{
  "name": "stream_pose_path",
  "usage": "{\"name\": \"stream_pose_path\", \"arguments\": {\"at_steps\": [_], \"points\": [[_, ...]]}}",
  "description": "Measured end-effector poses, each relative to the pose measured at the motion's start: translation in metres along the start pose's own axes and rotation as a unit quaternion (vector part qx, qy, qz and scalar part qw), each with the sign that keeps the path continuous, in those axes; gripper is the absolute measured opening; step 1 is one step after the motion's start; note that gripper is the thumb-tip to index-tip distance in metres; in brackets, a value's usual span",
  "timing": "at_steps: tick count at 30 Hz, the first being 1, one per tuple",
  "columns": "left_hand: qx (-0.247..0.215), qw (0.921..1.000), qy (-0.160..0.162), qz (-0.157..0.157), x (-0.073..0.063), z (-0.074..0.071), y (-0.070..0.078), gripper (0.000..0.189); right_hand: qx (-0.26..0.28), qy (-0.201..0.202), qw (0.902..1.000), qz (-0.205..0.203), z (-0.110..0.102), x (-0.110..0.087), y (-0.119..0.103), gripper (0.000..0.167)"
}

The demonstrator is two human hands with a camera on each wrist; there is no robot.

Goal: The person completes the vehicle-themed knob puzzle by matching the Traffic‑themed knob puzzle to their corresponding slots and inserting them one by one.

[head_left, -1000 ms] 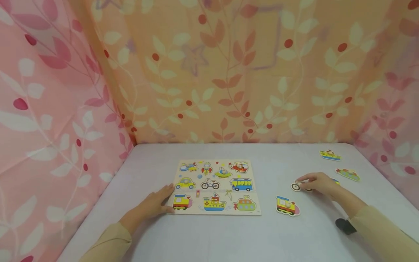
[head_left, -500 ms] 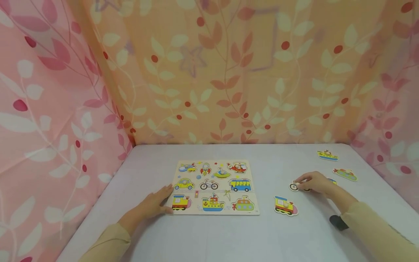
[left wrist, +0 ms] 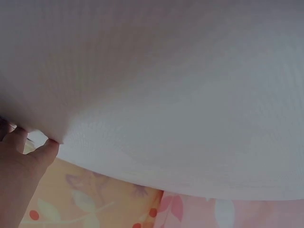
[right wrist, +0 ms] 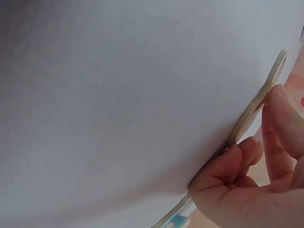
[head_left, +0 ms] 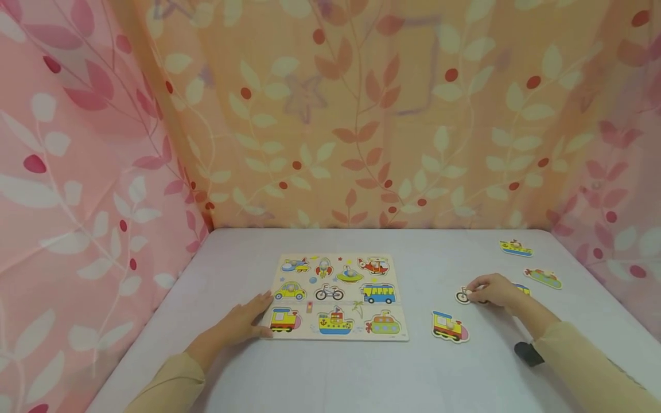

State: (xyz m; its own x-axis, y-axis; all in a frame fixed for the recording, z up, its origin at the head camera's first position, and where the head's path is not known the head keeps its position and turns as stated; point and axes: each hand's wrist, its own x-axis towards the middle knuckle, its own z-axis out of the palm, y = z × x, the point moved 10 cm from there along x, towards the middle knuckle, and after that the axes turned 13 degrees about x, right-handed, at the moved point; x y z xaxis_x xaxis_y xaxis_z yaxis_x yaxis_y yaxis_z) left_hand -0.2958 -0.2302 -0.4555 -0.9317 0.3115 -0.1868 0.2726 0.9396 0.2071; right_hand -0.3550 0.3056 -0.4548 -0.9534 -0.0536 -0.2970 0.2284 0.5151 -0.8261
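Puzzle board [head_left: 352, 291] holding knobbed car [head_left: 287, 293] and rocket [head_left: 324, 268], left grip [head_left: 240, 321] apart at board's edge, right grip [head_left: 497, 291] pinching bicycle piece [head_left: 462, 296]

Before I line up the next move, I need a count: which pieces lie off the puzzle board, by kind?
Train: 1
Bicycle, pinched by the right hand: 1
Ship: 1
Submarine: 1
Blue-and-yellow piece, kind unclear, mostly hidden behind the hand: 1
Total: 5
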Motion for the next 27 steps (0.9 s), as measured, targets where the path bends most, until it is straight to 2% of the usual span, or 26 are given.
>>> {"name": "stream_pose_path", "arguments": {"at_steps": [13, 27], "points": [[-0.003, 1.0000, 0.000, -0.001, 0.001, -0.002, 0.001, 0.091, 0.042, 0.006, 0.9989, 0.019, 0.000, -0.005, -0.001, 0.034], [0.000, 1.0000, 0.002, -0.004, -0.003, -0.004, 0.003, 0.091, 0.031, -0.003, 0.9994, 0.017, 0.000, -0.011, -0.013, 0.039]]}}
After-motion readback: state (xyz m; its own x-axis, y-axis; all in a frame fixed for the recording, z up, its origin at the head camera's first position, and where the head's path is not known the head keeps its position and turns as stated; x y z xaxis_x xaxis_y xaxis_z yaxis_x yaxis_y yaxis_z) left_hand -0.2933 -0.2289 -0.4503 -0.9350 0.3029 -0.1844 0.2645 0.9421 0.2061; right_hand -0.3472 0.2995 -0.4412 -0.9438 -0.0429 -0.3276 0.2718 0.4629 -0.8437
